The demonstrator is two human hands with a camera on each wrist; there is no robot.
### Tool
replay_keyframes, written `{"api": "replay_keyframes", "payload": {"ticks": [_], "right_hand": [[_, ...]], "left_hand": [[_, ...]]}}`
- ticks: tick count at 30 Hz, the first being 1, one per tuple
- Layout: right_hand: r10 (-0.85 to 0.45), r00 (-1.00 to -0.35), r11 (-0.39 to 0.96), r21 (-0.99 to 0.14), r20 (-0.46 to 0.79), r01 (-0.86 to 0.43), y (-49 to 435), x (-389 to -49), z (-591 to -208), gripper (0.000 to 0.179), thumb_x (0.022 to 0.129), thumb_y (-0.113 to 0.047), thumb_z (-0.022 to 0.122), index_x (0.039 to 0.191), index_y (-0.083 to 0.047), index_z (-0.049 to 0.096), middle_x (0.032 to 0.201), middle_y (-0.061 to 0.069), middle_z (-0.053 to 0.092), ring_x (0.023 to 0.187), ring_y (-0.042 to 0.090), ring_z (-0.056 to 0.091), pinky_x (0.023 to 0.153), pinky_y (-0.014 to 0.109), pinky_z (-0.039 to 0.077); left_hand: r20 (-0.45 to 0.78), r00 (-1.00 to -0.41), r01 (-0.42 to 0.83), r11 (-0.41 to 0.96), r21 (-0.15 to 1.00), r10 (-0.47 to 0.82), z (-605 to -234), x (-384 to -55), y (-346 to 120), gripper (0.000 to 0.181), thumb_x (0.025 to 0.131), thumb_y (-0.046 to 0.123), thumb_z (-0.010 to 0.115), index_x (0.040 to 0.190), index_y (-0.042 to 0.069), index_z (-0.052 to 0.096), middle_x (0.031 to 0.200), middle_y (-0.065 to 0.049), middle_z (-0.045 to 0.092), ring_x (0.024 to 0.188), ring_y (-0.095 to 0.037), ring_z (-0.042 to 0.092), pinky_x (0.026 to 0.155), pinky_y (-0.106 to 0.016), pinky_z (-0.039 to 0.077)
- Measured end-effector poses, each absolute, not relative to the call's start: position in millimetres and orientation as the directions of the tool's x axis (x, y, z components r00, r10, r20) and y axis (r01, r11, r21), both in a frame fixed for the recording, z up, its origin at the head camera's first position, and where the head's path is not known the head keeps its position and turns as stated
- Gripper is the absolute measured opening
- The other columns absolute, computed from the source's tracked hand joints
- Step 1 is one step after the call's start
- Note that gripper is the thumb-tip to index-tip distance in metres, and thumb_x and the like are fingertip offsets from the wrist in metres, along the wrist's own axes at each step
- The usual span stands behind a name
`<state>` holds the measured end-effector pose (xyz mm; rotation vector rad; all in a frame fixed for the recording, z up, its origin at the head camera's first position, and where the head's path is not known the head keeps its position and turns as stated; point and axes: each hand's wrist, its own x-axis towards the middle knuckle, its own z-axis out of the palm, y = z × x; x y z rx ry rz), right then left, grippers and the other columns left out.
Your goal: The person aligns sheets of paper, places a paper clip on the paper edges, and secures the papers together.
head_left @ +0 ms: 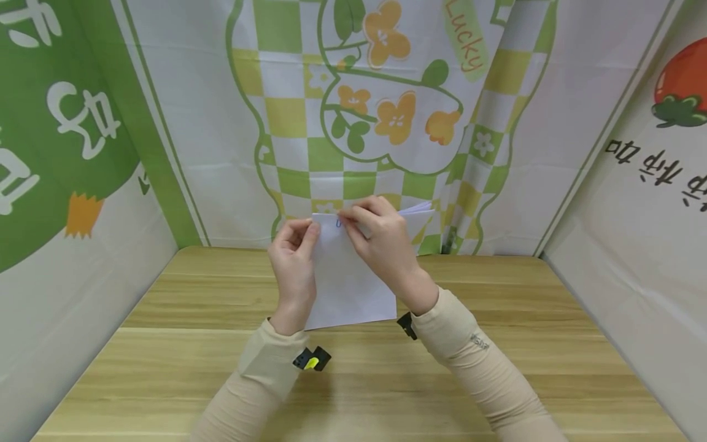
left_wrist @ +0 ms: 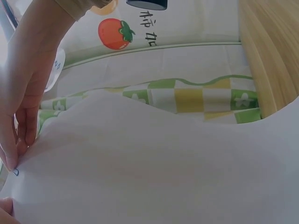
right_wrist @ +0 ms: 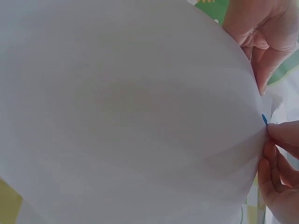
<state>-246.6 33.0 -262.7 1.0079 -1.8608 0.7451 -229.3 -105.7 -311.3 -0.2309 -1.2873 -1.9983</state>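
Observation:
A stack of white paper sheets (head_left: 348,276) stands upright between the two hands, its lower edge near the wooden table. The left hand (head_left: 293,261) pinches its upper left corner between thumb and fingers; in the left wrist view only the tips of the left hand (left_wrist: 6,212) show. A small blue paper clip (head_left: 339,223) sits at the top edge, its loop lying against the front sheet. The right hand (head_left: 381,236) pinches the clip at that edge, thumb in front. In the right wrist view the clip (right_wrist: 265,119) pokes out beside the thumb of the right hand (right_wrist: 282,175).
Below lies a wooden table (head_left: 364,393). A patterned cloth backdrop (head_left: 298,116) hangs behind, with printed side panels left and right. More sheet edges (head_left: 417,209) fan out behind the right hand. Each sleeve cuff bears a black wrist mount (head_left: 312,358).

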Motion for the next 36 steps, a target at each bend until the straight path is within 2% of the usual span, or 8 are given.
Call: {"api": "replay_keyframes", "payload": {"ticks": [17, 24, 29, 33, 36], "right_hand": [[-0.376, -0.257, 0.531, -0.021, 0.890, -0.847, 33.1, -248.8, -264.0, 0.009, 0.088, -0.010, 0.067, 0.090, -0.006, 0.075, 0.087, 0.006, 0.064, 0.079, 0.020, 0.054, 0.067, 0.026, 0.046], [-0.370, -0.249, 0.554, -0.003, 0.895, -0.833, 33.8, -252.4, -265.2, 0.007, 0.088, -0.015, 0.068, 0.089, -0.010, 0.073, 0.092, 0.006, 0.063, 0.090, 0.024, 0.048, 0.082, 0.037, 0.039], [-0.390, -0.250, 0.545, 0.003, 0.886, -0.839, 36.6, -257.9, -270.2, 0.010, 0.089, -0.018, 0.066, 0.094, -0.010, 0.068, 0.093, 0.003, 0.064, 0.092, 0.022, 0.049, 0.083, 0.041, 0.035], [-0.410, -0.219, 0.527, 0.034, 0.886, -0.849, 43.7, -264.5, -273.7, 0.013, 0.090, -0.019, 0.065, 0.098, -0.008, 0.065, 0.092, 0.003, 0.067, 0.090, 0.022, 0.051, 0.084, 0.043, 0.033], [-0.413, -0.191, 0.521, 0.058, 0.891, -0.852, 51.4, -269.3, -275.0, 0.014, 0.090, -0.019, 0.065, 0.098, -0.008, 0.064, 0.091, 0.004, 0.067, 0.089, 0.023, 0.051, 0.086, 0.046, 0.031]], "left_hand": [[0.488, -0.728, 0.645, -0.241, 0.725, -0.482, -310.8, -228.3, -104.8, 0.026, 0.085, 0.012, 0.071, 0.093, -0.011, 0.061, 0.077, 0.004, 0.061, 0.071, -0.007, 0.054, 0.069, -0.017, 0.047], [0.488, -0.724, 0.649, -0.240, 0.722, -0.487, -310.7, -227.5, -105.1, 0.016, 0.085, 0.006, 0.069, 0.091, -0.008, 0.062, 0.076, 0.004, 0.061, 0.070, -0.007, 0.055, 0.068, -0.017, 0.047], [0.498, -0.715, 0.660, -0.242, 0.711, -0.490, -308.7, -226.6, -106.0, 0.017, 0.085, 0.005, 0.069, 0.091, -0.010, 0.062, 0.076, 0.004, 0.062, 0.070, -0.007, 0.055, 0.067, -0.017, 0.048], [0.493, -0.710, 0.665, -0.250, 0.704, -0.503, -307.1, -226.2, -107.5, 0.010, 0.085, 0.004, 0.069, 0.088, -0.004, 0.064, 0.075, 0.004, 0.060, 0.069, -0.006, 0.054, 0.066, -0.016, 0.046], [0.490, -0.705, 0.668, -0.247, 0.702, -0.513, -306.4, -226.3, -109.3, 0.003, 0.086, 0.002, 0.067, 0.085, 0.004, 0.065, 0.075, 0.005, 0.059, 0.069, -0.006, 0.053, 0.065, -0.016, 0.045]]}}
